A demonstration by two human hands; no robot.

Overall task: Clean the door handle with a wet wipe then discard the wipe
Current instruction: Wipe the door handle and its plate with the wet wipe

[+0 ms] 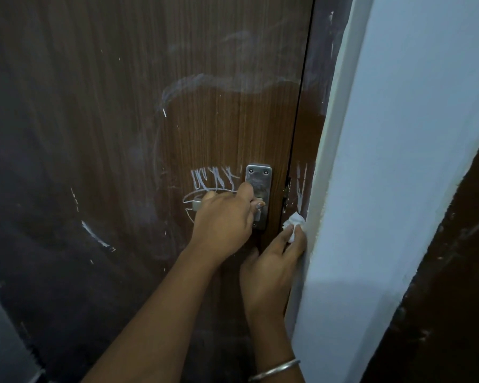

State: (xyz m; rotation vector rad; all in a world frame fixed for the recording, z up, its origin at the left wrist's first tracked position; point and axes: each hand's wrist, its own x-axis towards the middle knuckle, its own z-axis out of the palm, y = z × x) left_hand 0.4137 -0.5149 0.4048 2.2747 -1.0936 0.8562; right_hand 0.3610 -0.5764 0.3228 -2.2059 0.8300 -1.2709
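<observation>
Door handle was gripped by the left hand; the right hand pinched a wipe (white, crumpled) nearby.

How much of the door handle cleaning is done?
Done: the wet wipe is out, scrunched in the right hand. In hand: the left hand grips the door handle, while the wipe sits off it, by the door frame. Left: binning the wipe; whether the handle is clean, I cannot tell.
</observation>
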